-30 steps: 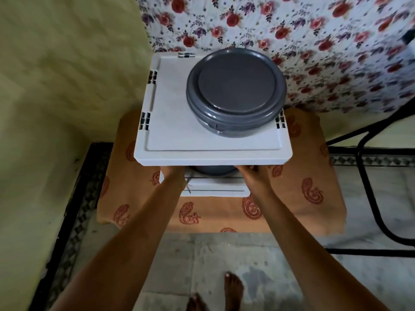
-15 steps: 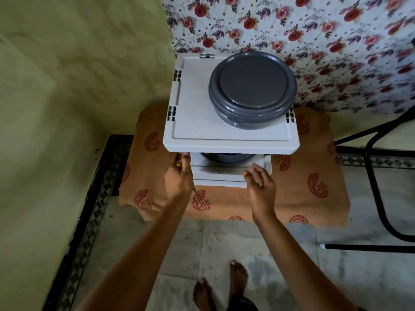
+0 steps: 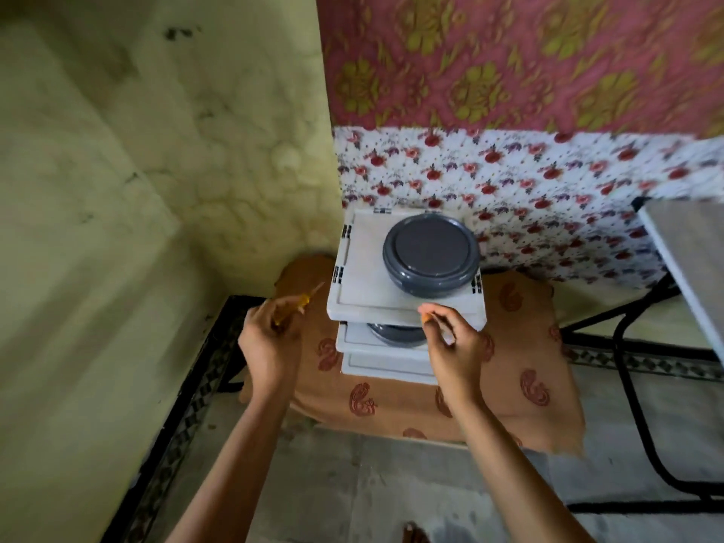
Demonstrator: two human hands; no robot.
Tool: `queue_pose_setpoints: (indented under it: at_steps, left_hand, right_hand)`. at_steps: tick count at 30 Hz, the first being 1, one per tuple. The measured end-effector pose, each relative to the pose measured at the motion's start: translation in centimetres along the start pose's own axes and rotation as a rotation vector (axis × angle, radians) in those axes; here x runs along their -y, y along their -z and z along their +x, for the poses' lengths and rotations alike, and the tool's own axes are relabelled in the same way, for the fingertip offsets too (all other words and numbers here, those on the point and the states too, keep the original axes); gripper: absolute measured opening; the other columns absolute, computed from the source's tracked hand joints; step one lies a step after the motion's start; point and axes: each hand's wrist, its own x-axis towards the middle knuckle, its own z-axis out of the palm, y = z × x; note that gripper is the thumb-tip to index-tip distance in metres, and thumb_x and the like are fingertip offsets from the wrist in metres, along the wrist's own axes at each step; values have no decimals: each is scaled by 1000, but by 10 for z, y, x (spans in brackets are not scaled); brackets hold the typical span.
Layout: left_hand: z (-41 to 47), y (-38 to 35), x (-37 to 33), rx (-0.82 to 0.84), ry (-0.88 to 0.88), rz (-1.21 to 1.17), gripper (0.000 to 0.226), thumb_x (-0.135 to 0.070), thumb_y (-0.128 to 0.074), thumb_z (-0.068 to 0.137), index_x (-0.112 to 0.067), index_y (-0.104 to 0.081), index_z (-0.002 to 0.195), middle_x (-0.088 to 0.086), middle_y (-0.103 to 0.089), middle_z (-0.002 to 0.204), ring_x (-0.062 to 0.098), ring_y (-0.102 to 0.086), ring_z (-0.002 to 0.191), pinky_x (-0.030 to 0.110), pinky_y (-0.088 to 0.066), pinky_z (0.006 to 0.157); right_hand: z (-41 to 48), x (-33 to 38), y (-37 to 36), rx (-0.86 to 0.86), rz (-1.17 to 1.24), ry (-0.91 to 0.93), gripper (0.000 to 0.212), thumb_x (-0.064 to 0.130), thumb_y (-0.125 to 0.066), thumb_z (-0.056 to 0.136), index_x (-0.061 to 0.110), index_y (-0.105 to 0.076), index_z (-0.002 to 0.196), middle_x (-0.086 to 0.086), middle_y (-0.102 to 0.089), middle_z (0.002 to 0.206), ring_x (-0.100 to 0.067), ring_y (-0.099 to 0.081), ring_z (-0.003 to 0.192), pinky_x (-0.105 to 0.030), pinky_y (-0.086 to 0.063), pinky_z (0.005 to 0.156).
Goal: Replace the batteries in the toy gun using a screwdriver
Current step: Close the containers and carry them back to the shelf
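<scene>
From the head camera, the person is looking down at both hands. The left hand (image 3: pixel 270 346) is curling its fingers around a screwdriver (image 3: pixel 301 300) with a yellow handle. The metal tip is poking up and away from that hand. The right hand (image 3: pixel 456 350) is pinching a small thing (image 3: pixel 425 317) with an orange end between its thumb and fingers. It is too blurry to tell what it is.

Just past the right hand's fingertips, a white drawer box (image 3: pixel 364 284) is sitting on an orange cloth (image 3: pixel 509 366). A grey round tub (image 3: pixel 431 248) is resting on top of the box. Between the two hands, a drawer (image 3: pixel 354 339) is sticking out of the box, open.

The toy gun is not showing anywhere, so I cannot tell where it is. I think the job is only just starting. The tool is in hand, and the small thing may be something for the job too. Finding the gun, undoing the screw, swapping the batteries and closing the cover all look left to do.
</scene>
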Motion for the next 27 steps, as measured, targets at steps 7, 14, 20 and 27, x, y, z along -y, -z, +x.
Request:
queue_pose_setpoints:
  at_steps: [7,14,20,27]
  left_hand:
    - [36,-73,-33,-12,-7,-50,11,-10,-70,77,-14,-72,87,4,-70,83,20,-65,76,24,-46,67]
    - [49,-130,-16,57,39,243,10,-22,-65,82,-12,-64,80,8,-69,85,32,-63,80,32,-45,64]
    - [52,-142,-9,159,-17,390,13,-23,-65,82,-13,-60,76,9,-65,85,30,-60,78,30,-38,59]
    - [55,-142,-11,213,15,396,14,-24,-66,80,-11,-61,80,7,-66,81,27,-60,73,29,-41,57]
  right_hand:
    - [71,-8,-3,229,-735,283,66,42,-44,84,7,-38,141,-15,-40,146,-30,-34,138,-38,-31,111]
    - [96,-36,-7,210,-1006,357,69,50,-31,85,4,-49,133,-17,-46,140,-33,-44,130,-42,-24,109]
    - [93,-47,-6,169,-1026,409,61,43,-37,87,7,-49,133,-13,-48,140,-28,-47,130,-39,-26,112]
    - [97,-44,-2,242,-1045,387,62,44,-36,85,7,-48,134,-14,-48,140,-29,-47,129,-43,-26,108]
